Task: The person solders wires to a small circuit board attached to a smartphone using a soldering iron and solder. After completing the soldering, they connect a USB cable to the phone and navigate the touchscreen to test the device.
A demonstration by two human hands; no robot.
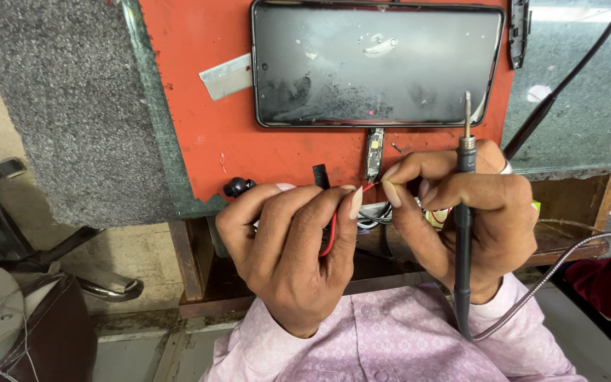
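Head view shows the left hand (288, 255) pinching a thin red wire (331, 237) between thumb and fingers, just in front of the tabletop (72, 106) edge. Right beside it, the right hand (461, 212) pinches the wire's tip and also holds a black soldering iron (464, 233) upright. Behind them, a dark phone (376, 64) lies flat on an orange mat (199, 141).
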